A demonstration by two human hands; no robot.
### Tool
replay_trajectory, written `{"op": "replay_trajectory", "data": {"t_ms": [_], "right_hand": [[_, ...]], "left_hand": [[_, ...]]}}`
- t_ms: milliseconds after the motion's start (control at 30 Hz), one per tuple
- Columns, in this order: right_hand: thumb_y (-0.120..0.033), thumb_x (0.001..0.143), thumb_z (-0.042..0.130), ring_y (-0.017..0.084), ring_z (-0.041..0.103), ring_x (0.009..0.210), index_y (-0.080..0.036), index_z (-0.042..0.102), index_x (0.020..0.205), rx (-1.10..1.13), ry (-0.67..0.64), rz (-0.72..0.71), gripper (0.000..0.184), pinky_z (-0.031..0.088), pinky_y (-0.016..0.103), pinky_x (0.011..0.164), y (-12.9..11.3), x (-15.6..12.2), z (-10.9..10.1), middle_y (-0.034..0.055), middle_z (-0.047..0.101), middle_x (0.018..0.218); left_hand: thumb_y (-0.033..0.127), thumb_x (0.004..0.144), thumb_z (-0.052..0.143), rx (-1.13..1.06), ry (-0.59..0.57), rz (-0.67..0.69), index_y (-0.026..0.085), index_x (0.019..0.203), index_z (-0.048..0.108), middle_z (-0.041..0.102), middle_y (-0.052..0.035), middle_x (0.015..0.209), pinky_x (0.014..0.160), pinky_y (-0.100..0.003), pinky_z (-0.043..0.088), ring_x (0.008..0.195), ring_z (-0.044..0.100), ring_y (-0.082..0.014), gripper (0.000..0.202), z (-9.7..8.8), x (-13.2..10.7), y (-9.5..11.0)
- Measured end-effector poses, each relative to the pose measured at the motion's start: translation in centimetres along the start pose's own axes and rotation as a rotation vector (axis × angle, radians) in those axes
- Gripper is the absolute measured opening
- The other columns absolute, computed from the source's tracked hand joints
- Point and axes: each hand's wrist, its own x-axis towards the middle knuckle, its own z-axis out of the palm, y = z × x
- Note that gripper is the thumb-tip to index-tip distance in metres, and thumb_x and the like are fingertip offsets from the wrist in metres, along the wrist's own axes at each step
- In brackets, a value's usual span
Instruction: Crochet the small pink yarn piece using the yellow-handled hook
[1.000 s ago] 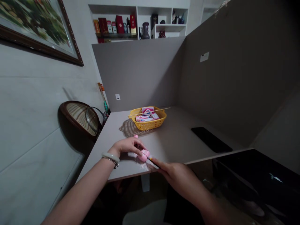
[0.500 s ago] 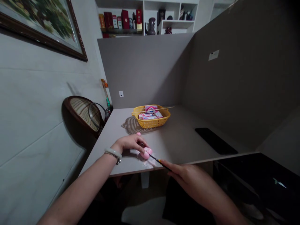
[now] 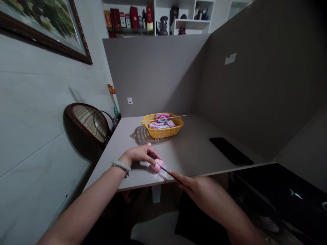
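Left hand (image 3: 138,153) clamped on pink lump (image 3: 157,165); right hand (image 3: 198,188) grips thin black stick (image 3: 167,171), long axis slanting up-left, tip at lump; hands close.

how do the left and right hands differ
The left hand grips a small pink object from above, while the right hand pinches a thin black stick. The left wrist wears a pale bangle and a metal bracelet; the right wrist shows neither. Both are bare, above the grey tabletop.
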Motion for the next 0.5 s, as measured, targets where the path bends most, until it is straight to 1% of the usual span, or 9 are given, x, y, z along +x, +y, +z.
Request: {"op": "replay_trajectory", "data": {"t_ms": [100, 167, 233, 333, 433, 500], "right_hand": [[-0.021, 0.098, 0.046, 0.019, 0.072, 0.071, -0.032, 0.043, 0.148, -0.002, 0.013, 0.024, 0.052, 0.043, 0.021, 0.058, -0.7, 1.0, 1.0, 0.0063, 0.077, 0.087], [-0.022, 0.098, 0.046, 0.018, 0.072, 0.07, -0.034, 0.045, 0.147, 0.034, 0.011, 0.031, 0.05, 0.042, 0.02, 0.057, -0.6, 1.2, 1.2, 0.0051, 0.077, 0.086], [-0.024, 0.098, 0.048, 0.017, 0.072, 0.071, -0.036, 0.049, 0.143, 0.05, 0.011, 0.016, 0.047, 0.043, 0.02, 0.058, -0.1, 0.6, 0.7, 0.0042, 0.078, 0.087], [-0.022, 0.095, 0.051, 0.018, 0.072, 0.072, -0.036, 0.054, 0.14, 0.005, 0.029, -0.016, 0.047, 0.043, 0.021, 0.059, 0.4, -0.3, 0.0, 0.0039, 0.078, 0.089], [-0.022, 0.095, 0.05, 0.018, 0.071, 0.066, -0.035, 0.051, 0.143, -0.038, 0.039, 0.007, 0.049, 0.041, 0.021, 0.055, -0.1, 0.3, 0.6, 0.0039, 0.077, 0.085], [-0.02, 0.096, 0.048, 0.017, 0.072, 0.068, -0.033, 0.049, 0.144, -0.015, 0.065, 0.013, 0.05, 0.042, 0.02, 0.056, -0.4, 1.0, 1.2, 0.0049, 0.078, 0.086]], "left_hand": [[0.036, 0.064, 0.082, -0.013, 0.016, -0.008, 0.02, 0.097, 0.078, 0.072, -0.0033, 0.092, 0.083, -0.03, 0.041, 0.09, 0.06, -0.0192, 0.037, 0.0, 0.0, 0.0], [0.036, 0.064, 0.083, -0.018, 0.005, -0.005, 0.019, 0.097, 0.078, 0.071, -0.0035, 0.092, 0.084, -0.03, 0.041, 0.09, 0.059, -0.0193, 0.037, 0.0, -0.1, 0.0], [0.036, 0.064, 0.083, -0.015, -0.019, -0.001, 0.019, 0.097, 0.078, 0.071, -0.0036, 0.091, 0.084, -0.03, 0.041, 0.09, 0.059, -0.019, 0.037, -0.1, -0.1, 0.1], [0.035, 0.064, 0.083, -0.011, -0.036, -0.001, 0.019, 0.097, 0.078, 0.071, -0.0035, 0.091, 0.083, -0.029, 0.042, 0.089, 0.059, -0.0184, 0.037, -0.1, 0.0, 0.2], [0.036, 0.065, 0.083, -0.009, -0.015, -0.014, 0.019, 0.097, 0.078, 0.071, -0.0034, 0.091, 0.084, -0.029, 0.041, 0.09, 0.059, -0.0186, 0.037, -0.1, 0.1, -0.1], [0.037, 0.065, 0.083, -0.005, 0.012, -0.018, 0.019, 0.097, 0.078, 0.072, -0.0033, 0.091, 0.084, -0.029, 0.041, 0.09, 0.06, -0.0189, 0.037, -0.1, 0.1, -0.2]]}}
